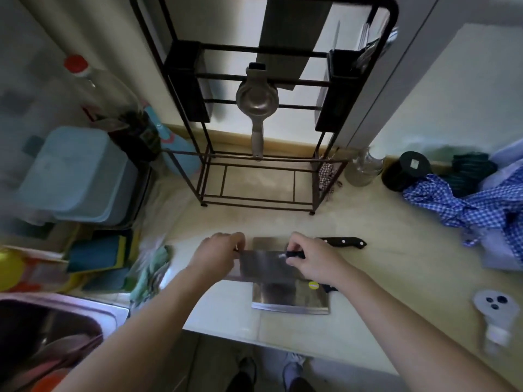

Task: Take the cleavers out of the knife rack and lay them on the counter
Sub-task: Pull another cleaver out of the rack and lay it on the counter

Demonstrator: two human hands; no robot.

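A home kitchen, seen from above a pale stone-look counter. A steel sink sits at the left edge beside sponges and a lidded plastic tub, and a black wire rack against the wall holds a hanging metal squeezer. Cleavers lie on the counter near a crumpled blue checked cloth and glass jars.

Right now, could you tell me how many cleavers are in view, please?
3: far cleaver lying on the counter; middle cleaver held by the left hand and right hand; near cleaver lying nearest the edge.
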